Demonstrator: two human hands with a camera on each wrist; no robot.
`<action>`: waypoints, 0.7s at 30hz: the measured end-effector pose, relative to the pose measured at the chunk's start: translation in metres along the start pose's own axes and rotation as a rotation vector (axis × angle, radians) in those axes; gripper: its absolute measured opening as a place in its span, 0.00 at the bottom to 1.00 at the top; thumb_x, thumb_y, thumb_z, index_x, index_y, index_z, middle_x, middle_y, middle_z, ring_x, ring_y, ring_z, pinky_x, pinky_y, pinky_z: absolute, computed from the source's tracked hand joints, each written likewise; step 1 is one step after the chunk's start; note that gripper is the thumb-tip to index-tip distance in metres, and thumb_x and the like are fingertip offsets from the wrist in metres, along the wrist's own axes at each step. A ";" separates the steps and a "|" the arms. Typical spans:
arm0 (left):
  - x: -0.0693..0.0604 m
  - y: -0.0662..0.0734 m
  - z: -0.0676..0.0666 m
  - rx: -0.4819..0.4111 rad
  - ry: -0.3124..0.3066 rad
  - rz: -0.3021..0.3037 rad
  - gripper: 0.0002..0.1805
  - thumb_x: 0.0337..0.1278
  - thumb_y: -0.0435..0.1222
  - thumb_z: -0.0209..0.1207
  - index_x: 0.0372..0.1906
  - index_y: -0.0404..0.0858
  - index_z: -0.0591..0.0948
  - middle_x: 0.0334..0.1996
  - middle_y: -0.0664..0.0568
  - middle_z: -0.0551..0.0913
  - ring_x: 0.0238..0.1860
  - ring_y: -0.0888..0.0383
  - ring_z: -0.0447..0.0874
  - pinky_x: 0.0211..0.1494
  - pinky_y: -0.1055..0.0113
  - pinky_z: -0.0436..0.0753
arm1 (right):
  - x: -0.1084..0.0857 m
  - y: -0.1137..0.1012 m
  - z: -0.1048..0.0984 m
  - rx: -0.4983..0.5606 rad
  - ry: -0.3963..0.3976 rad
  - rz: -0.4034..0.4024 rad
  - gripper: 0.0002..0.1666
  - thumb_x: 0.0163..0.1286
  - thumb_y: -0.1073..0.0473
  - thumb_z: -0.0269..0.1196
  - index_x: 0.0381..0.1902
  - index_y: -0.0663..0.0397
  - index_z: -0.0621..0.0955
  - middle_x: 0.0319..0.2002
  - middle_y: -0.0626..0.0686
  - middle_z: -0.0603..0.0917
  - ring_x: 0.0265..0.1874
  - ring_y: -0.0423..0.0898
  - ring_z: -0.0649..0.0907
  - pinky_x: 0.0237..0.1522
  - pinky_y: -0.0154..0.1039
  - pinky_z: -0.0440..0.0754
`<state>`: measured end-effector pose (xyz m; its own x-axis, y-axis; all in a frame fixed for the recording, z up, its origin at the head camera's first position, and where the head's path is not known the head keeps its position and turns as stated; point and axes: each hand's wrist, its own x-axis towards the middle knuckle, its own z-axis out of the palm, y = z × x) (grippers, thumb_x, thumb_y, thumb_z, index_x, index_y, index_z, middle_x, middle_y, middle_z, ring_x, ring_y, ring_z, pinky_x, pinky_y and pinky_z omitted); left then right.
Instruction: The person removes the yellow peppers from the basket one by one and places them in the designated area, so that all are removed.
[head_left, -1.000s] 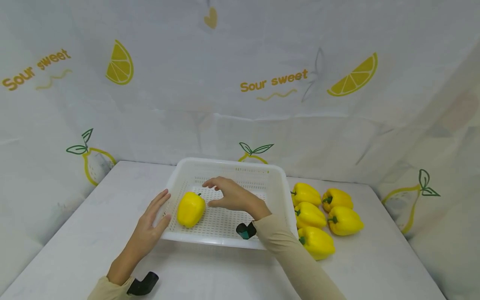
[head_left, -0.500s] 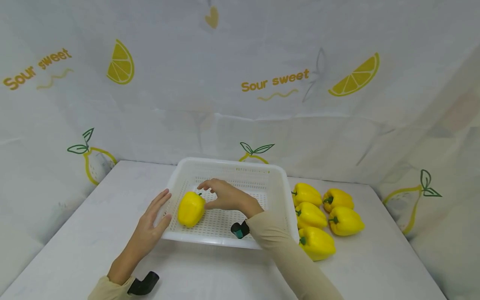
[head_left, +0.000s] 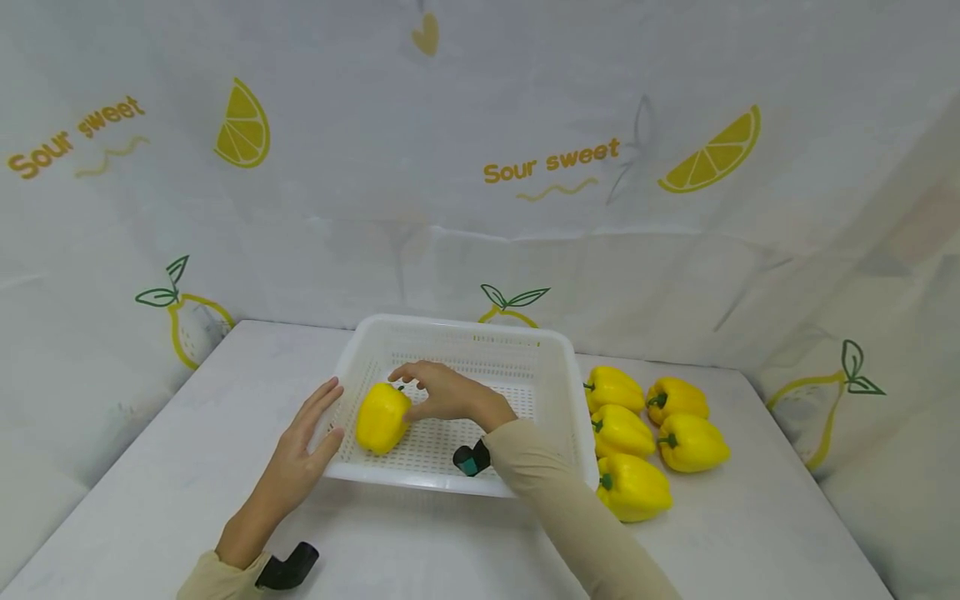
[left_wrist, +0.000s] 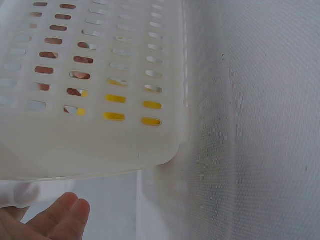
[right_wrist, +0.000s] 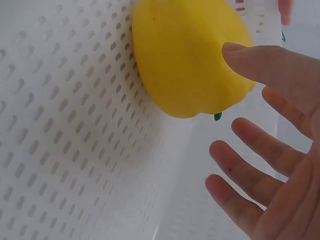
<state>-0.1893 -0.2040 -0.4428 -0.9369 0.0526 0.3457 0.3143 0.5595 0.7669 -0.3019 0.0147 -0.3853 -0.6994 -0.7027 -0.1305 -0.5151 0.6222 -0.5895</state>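
A yellow bell pepper [head_left: 382, 419] with a green stem sits at the left end of a white perforated plastic basket [head_left: 457, 485]. Over the basket, my right hand [head_left: 450, 393] is beside this pepper, fingers spread and loosely bent. In the right wrist view its thumb [right_wrist: 265, 62] overlaps the pepper [right_wrist: 187, 55]; whether they touch I cannot tell. My left hand [head_left: 294, 467] is at the basket's left rim, fingers straight. The left wrist view has the slotted basket wall [left_wrist: 90, 145], yellow showing through the slots, and left fingertips [left_wrist: 75, 215] just below the rim.
Right of the basket, several more yellow bell peppers [head_left: 634, 487] lie close together on the white-covered table [head_left: 420, 542]. A white curtain [head_left: 360, 208] with lemon prints hangs behind the table and at its sides.
My right hand has moved left and reached closer to the pepper in the basket. The left hand, the basket and the peppers stay where they were.
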 end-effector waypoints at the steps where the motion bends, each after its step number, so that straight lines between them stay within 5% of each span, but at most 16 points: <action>1: 0.000 0.000 0.000 -0.003 -0.001 0.001 0.31 0.67 0.32 0.54 0.73 0.35 0.64 0.78 0.42 0.56 0.76 0.34 0.53 0.70 0.30 0.58 | 0.001 0.000 0.001 -0.001 -0.003 0.000 0.36 0.63 0.57 0.70 0.68 0.46 0.72 0.66 0.51 0.76 0.63 0.50 0.77 0.66 0.46 0.77; 21: 0.000 0.002 0.000 0.003 0.001 -0.001 0.31 0.66 0.31 0.53 0.73 0.34 0.64 0.77 0.42 0.57 0.76 0.34 0.54 0.70 0.30 0.59 | 0.006 0.000 0.006 0.023 -0.067 0.020 0.38 0.63 0.58 0.70 0.69 0.41 0.70 0.60 0.54 0.80 0.56 0.51 0.81 0.59 0.43 0.81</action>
<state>-0.1886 -0.2031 -0.4410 -0.9371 0.0515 0.3452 0.3128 0.5624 0.7654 -0.3030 0.0079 -0.3909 -0.6744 -0.7122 -0.1949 -0.4892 0.6287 -0.6045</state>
